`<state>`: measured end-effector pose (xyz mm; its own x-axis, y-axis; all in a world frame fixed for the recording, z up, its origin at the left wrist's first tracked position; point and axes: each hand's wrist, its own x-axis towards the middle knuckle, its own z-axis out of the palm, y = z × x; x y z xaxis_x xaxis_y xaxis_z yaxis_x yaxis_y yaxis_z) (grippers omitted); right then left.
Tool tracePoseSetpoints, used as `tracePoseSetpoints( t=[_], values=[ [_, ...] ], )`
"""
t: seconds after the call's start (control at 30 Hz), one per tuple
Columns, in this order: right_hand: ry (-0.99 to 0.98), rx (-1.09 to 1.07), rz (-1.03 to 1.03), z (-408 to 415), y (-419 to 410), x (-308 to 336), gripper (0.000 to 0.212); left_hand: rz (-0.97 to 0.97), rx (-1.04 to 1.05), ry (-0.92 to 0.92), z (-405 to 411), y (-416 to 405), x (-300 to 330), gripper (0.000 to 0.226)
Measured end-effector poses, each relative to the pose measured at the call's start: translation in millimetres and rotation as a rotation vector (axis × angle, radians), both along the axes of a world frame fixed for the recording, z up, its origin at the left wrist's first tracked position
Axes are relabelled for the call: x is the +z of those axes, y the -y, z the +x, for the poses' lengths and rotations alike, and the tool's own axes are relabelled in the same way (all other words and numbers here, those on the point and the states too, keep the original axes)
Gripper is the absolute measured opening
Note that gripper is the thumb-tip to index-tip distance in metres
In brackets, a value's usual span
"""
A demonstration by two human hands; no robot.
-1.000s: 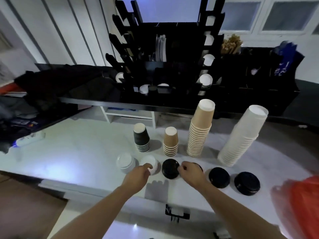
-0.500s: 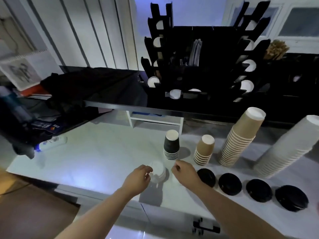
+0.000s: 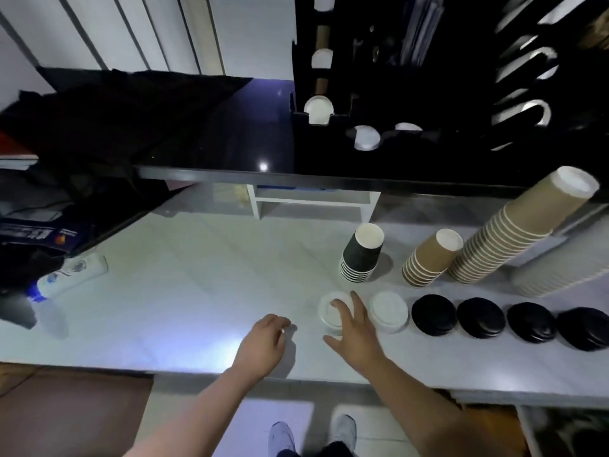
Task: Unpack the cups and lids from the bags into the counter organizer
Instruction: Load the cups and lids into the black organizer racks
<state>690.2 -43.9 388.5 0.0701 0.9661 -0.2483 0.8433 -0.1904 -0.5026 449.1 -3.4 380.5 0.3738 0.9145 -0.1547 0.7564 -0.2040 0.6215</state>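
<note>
We see the black counter organizer standing upright on the dark upper shelf, its slots running top to bottom, white lids showing in the lower openings. Below it the white counter stretches across the view, backed by a wall of pale vertical panels.

On the counter the cups stand upside down, bases up, their long axes leaning away from us in the wide lens: a tall kraft stack at the right, a shorter kraft stack just beside it, then a short black stack. The ribbed edge of a white stack shows at the far right.

Nearer us, a row of lid piles lies flat: four black lid piles to the right, a white lid pile beside them, and a second white lid pile at the left end.

Dark cloth covers the left of the shelf, and a white bottle lies on its side at the counter's left edge.

Our right hand is spread, fingers straight and apart, fingertips over the left white lid pile, gripping nothing. Our left hand hangs over the counter just left of it, fingers loosely curled, holding nothing.
</note>
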Motion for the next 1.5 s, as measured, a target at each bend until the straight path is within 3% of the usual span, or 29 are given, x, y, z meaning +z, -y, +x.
tracePoseSetpoints(
  t=[0.13, 0.47, 0.7, 0.97, 1.13, 1.27, 1.5],
  values=[
    [0.108, -0.067, 0.120, -9.3, 1.9, -15.9, 0.067, -0.007, -0.009, 0.037, -3.9, 5.0, -15.3, 0.025],
    [0.047, -0.061, 0.226, -17.7, -8.5, 10.7, 0.065, 0.056, -0.098, 0.066, 0.1, -15.0, 18.9, 0.027],
    [-0.090, -0.034, 0.457, -23.0, -39.5, 83.7, 0.069, 0.224, -0.143, 0.071, 13.6, -64.8, 88.1, 0.026],
    [-0.053, -0.069, 0.678, 31.6, -119.4, 195.2, 0.073, 0.550, -0.191, 0.071, 55.3, -141.5, 181.4, 0.024],
    [-0.009, -0.131, 0.665, 79.2, -179.3, 233.3, 0.076, 0.772, -0.206, 0.079, 89.0, -183.4, 221.7, 0.021],
    [0.054, -0.125, 0.597, 108.5, -224.4, 252.3, 0.077, 0.929, -0.196, 0.000, 115.2, -209.7, 246.8, 0.035],
    [0.290, -0.034, 0.491, 131.4, -285.3, 262.0, 0.077, 0.867, -0.137, -0.158, 150.9, -238.9, 264.5, 0.064]
  ],
)
